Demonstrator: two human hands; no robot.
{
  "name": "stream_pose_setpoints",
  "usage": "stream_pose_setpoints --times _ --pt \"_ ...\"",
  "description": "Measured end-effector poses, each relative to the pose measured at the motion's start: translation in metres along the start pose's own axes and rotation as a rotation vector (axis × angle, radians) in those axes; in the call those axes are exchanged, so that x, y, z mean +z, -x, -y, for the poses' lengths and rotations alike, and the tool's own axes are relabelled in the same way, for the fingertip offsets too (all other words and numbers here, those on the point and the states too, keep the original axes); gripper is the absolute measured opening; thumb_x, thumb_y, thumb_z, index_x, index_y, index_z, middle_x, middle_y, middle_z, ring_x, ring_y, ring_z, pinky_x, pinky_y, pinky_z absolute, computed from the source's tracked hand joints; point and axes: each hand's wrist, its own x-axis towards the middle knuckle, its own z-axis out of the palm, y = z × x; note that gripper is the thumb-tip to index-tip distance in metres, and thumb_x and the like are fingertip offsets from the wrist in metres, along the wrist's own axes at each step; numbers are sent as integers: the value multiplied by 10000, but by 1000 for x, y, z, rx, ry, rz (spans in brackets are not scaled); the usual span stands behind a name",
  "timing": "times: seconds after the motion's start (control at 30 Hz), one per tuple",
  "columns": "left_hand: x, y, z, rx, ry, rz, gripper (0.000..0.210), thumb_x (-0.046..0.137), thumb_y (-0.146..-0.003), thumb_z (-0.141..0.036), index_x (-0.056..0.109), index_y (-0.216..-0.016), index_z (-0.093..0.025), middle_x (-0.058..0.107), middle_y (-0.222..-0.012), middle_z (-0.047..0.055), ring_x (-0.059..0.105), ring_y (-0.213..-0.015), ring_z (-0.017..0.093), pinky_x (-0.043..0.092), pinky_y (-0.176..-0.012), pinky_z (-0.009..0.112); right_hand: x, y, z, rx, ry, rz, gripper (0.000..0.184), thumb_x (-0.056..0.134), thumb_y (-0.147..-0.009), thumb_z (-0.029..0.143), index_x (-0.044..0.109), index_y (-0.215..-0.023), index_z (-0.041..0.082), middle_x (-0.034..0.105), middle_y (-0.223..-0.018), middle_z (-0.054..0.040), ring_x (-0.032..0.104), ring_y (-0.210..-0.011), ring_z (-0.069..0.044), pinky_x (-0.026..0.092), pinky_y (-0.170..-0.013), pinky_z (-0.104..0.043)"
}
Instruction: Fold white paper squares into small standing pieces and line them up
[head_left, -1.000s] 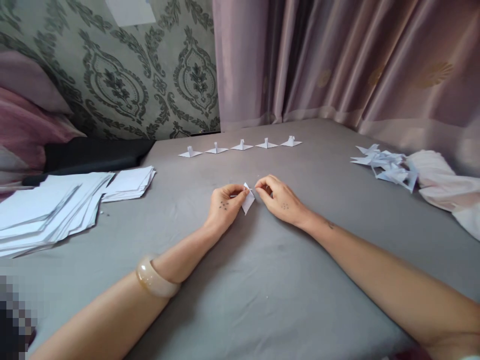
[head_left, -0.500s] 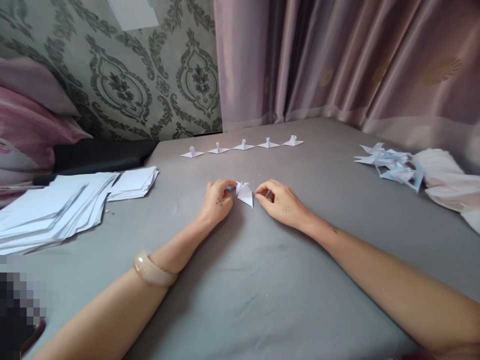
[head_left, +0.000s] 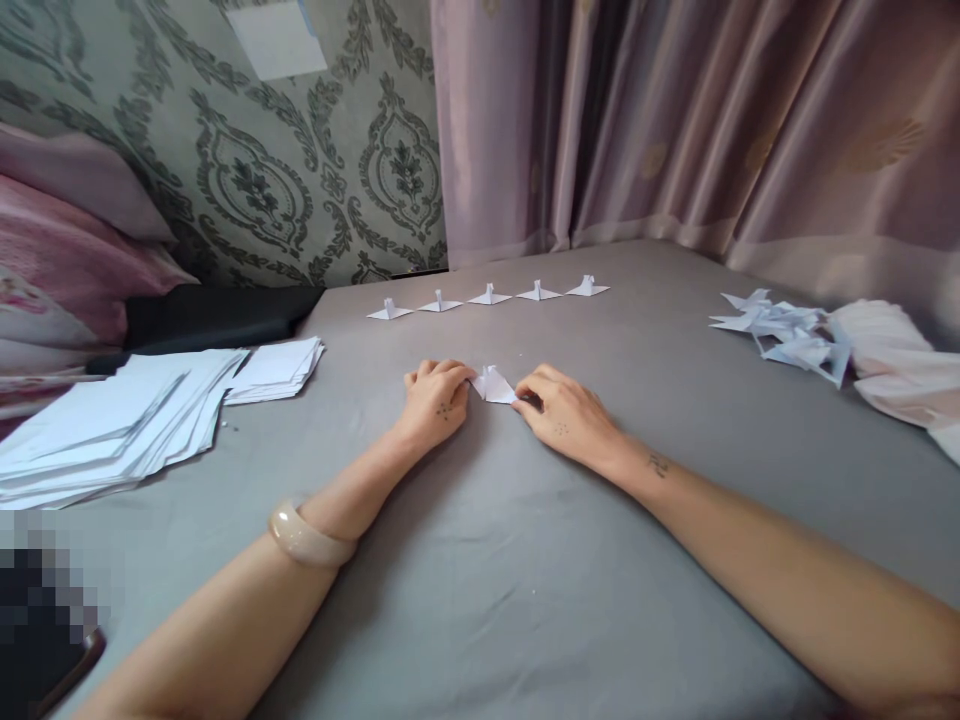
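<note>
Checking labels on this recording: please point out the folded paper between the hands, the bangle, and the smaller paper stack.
Folded paper (head_left: 496, 388): head view, near the middle of its white body.
Bangle (head_left: 309, 536): head view, on its outer band.
Smaller paper stack (head_left: 276, 366): head view, on its top sheet.

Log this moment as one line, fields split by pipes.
left hand: touching folded paper at left tip | right hand: pinching its right tip | beyond: row of five paper figures
</note>
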Motion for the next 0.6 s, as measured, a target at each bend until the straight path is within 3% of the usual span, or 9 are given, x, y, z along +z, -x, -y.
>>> stream_pose_setpoints --times 0.13,0.37,0.5,0.6 --pt "-2 5 -10 -6 19 -18 300 407 -886 -276 695 -953 -227 676 -980 89 517 -929 268 332 -829 413 -1 -3 -7 64 38 -49 170 467 -888 260 631 -911 221 616 -996 -59 572 -784 -172 369 -643 -294" --pt "-10 10 -34 -182 311 115 232 493 -817 -250 713 -874 -202 712 -803 40 613 -773 199 418 -763 318 -1 -4 -2 114 -113 -89 144 547 -798 230 639 -908 223 622 -969 -26 569 -747 -136 414 -696 -271" --pt "-7 10 -32 -247 438 149 212 514 -788 -259 703 -858 -193 698 -759 18 615 -717 166 446 -738 281 2 -5 0 113 -94 -76 126 556 -818 318 636 -833 221 613 -942 -26 570 -747 -142 418 -707 -276" --pt "-2 9 -27 -274 457 103 221 558 -764 -271 674 -928 -179 679 -797 25 597 -730 164 457 -762 292 3 -9 -4 81 -76 -62 136 523 -844 283 635 -827 206 610 -945 -41 573 -781 -150 415 -721 -277"
